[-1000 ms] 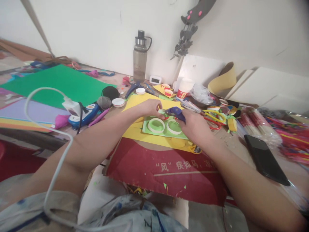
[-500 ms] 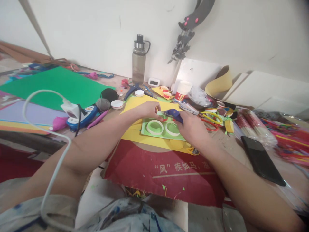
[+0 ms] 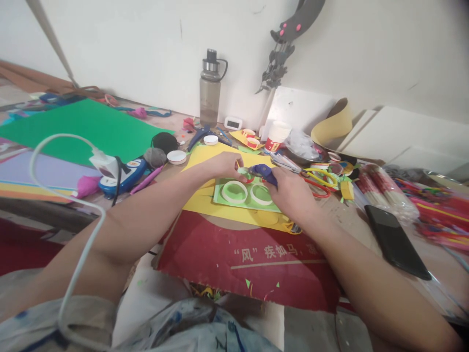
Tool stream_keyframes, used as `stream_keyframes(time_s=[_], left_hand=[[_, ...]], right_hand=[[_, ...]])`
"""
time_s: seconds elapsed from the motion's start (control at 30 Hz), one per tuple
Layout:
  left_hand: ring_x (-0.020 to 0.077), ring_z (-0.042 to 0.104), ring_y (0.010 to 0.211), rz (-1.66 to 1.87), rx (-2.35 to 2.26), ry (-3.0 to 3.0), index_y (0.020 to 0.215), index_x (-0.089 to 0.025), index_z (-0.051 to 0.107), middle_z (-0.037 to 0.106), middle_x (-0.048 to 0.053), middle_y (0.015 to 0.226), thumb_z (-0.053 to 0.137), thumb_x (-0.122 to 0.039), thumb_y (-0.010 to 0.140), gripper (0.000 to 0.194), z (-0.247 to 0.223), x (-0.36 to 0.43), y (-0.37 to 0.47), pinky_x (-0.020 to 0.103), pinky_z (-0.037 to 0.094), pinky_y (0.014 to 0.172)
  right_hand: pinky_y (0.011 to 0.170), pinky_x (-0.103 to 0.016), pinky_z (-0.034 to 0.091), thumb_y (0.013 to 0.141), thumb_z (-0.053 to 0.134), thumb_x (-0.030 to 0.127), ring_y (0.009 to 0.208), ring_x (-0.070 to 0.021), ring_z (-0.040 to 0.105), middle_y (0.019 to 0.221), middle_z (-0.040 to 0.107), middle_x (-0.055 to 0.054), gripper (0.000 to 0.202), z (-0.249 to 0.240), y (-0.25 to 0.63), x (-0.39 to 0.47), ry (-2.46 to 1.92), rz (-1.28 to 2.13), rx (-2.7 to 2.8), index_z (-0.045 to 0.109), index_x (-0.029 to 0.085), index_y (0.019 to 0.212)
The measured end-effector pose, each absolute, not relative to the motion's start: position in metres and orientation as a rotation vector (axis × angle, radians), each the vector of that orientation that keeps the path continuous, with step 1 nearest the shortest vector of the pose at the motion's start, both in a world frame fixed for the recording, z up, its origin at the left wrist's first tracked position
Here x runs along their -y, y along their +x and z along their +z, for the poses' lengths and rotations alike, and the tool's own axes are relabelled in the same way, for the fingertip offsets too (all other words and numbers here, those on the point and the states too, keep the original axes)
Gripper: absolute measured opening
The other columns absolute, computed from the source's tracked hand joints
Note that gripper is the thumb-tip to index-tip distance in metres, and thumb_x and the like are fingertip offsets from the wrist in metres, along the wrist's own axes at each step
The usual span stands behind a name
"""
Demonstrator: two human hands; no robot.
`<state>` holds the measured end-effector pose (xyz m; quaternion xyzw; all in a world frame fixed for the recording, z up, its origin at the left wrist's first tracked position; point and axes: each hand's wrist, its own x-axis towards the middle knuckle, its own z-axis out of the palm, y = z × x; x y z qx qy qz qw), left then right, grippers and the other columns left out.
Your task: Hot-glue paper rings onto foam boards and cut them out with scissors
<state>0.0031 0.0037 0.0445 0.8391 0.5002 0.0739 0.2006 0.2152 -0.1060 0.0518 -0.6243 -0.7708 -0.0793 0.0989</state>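
Observation:
My left hand (image 3: 230, 165) reaches over the yellow paper (image 3: 205, 159) with its fingertips pinched on a small round piece (image 3: 243, 171), light green with a red edge. A dark blue hand tool (image 3: 265, 171) is wrapped in my right hand (image 3: 291, 190); its narrow greyish tip points left, close to the round piece. Whether the tip touches it I cannot tell, and the tool's grip is hidden by my fingers. Beneath both hands lies a green sheet (image 3: 220, 201) bearing two white rings (image 3: 234, 202) side by side; my right hand partly covers the right one.
A red cardboard piece (image 3: 205, 244) lies in front. Red and yellow-handled scissors (image 3: 318, 182), a paper cup (image 3: 277, 137) and a phone (image 3: 397, 242) are to the right. Behind stands a water bottle (image 3: 210, 95). A white cable (image 3: 86, 264) crosses the left side, near a blue-and-white power strip (image 3: 124, 178).
Both hands keep nearly the same place, with the tool tip still beside the round piece. The whole view has shifted very slightly.

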Motion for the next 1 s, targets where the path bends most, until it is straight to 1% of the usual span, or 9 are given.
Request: stream_keyframes(time_s=[0.1, 0.27, 0.53, 0.7, 0.83, 1.0], left_hand=[[0.0271, 0.073, 0.111, 0.200, -1.409, 2.343, 0.131, -0.019, 0.070, 0.079, 0.009, 0.127, 0.086, -0.061, 0.070, 0.076, 0.0421, -0.0065, 0.0031, 0.029, 0.052, 0.084], [0.0257, 0.074, 0.110, 0.191, -1.412, 2.338, 0.129, -0.020, 0.070, 0.079, 0.008, 0.127, 0.086, -0.060, 0.071, 0.073, 0.0395, -0.0092, 0.0045, 0.028, 0.051, 0.084], [0.0265, 0.073, 0.113, 0.183, -1.444, 2.325, 0.131, -0.020, 0.070, 0.079, 0.009, 0.129, 0.086, -0.060, 0.071, 0.074, 0.0470, -0.0014, 0.0083, 0.028, 0.050, 0.085], [0.0267, 0.073, 0.112, 0.174, -1.438, 2.329, 0.135, -0.016, 0.069, 0.079, 0.010, 0.129, 0.086, -0.059, 0.071, 0.079, 0.0480, -0.0008, 0.0095, 0.029, 0.050, 0.086], [0.0273, 0.073, 0.112, 0.185, -1.439, 2.331, 0.133, -0.019, 0.071, 0.080, 0.009, 0.126, 0.086, -0.059, 0.071, 0.076, 0.0473, -0.0012, 0.0096, 0.030, 0.050, 0.088], [0.0265, 0.074, 0.113, 0.185, -1.429, 2.337, 0.133, -0.018, 0.071, 0.080, 0.009, 0.126, 0.087, -0.058, 0.072, 0.074, 0.0463, -0.0024, 0.0084, 0.029, 0.051, 0.090]], right_hand=[[0.069, -0.036, 0.041, 0.103, 0.056, 0.023, 0.096, -0.0313, 0.072, 0.115, 0.078, -0.016, 0.020, 0.0515, 0.2149, 0.1060, -1.879, -0.240, 2.267, 0.069, 0.016, 0.116], [0.075, -0.037, 0.044, 0.105, 0.058, 0.024, 0.101, -0.0323, 0.071, 0.117, 0.076, -0.020, 0.024, 0.0513, 0.2142, 0.1058, -1.870, -0.217, 2.250, 0.068, 0.012, 0.123], [0.076, -0.037, 0.045, 0.104, 0.057, 0.025, 0.100, -0.0320, 0.070, 0.117, 0.076, -0.019, 0.019, 0.0500, 0.2168, 0.1035, -1.855, -0.199, 2.266, 0.067, 0.013, 0.116], [0.077, -0.037, 0.046, 0.104, 0.056, 0.024, 0.101, -0.0316, 0.070, 0.118, 0.076, -0.019, 0.019, 0.0490, 0.2176, 0.1020, -1.861, -0.212, 2.274, 0.067, 0.014, 0.116], [0.077, -0.037, 0.046, 0.105, 0.057, 0.025, 0.102, -0.0330, 0.071, 0.117, 0.076, -0.019, 0.020, 0.0490, 0.2164, 0.1026, -1.909, -0.243, 2.264, 0.067, 0.014, 0.117], [0.079, -0.038, 0.048, 0.105, 0.055, 0.026, 0.103, -0.0328, 0.071, 0.119, 0.076, -0.020, 0.022, 0.0491, 0.2150, 0.1034, -1.917, -0.249, 2.279, 0.067, 0.013, 0.119]])
